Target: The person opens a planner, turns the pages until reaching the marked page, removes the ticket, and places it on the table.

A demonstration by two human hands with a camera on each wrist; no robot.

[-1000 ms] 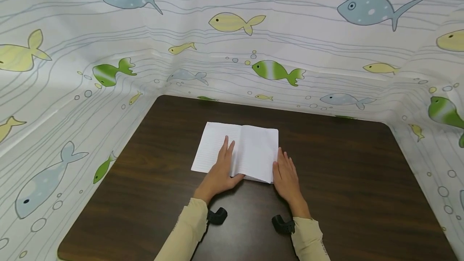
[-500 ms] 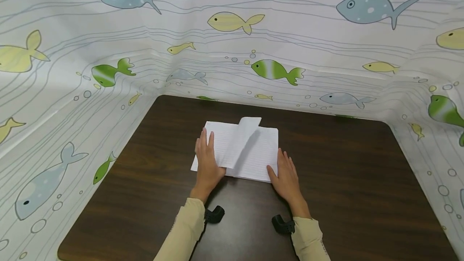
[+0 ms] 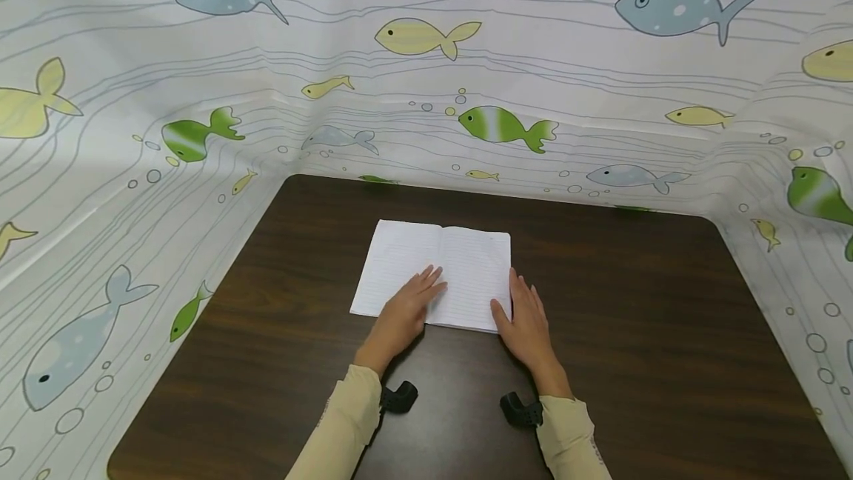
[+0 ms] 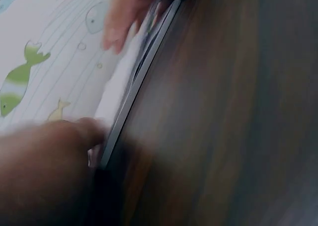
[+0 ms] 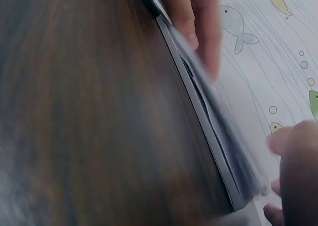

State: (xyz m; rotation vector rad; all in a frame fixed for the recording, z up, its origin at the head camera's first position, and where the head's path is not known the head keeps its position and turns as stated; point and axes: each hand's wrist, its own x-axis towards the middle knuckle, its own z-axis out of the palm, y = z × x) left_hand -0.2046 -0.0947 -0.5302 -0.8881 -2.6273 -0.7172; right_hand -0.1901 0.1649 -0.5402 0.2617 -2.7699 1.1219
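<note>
While both hands (image 3: pixel 402 313) (image 3: pixel 529 328) lie relaxed, ruled notebook (image 3: pixel 476 265) spread flat, sleeve markings (image 3: pixel 595 451) illegible

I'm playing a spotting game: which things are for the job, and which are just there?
For the job:
open white lined-paper notebook
left hand, over the pages
right hand, at the notebook's right edge

Just there:
dark brown wood-grain table, underneath
white backdrop printed with colourful fish

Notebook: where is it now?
In the head view, the notebook lies open near frame centre on the dark table, left hand over its near edge, right hand at its right side.
</note>
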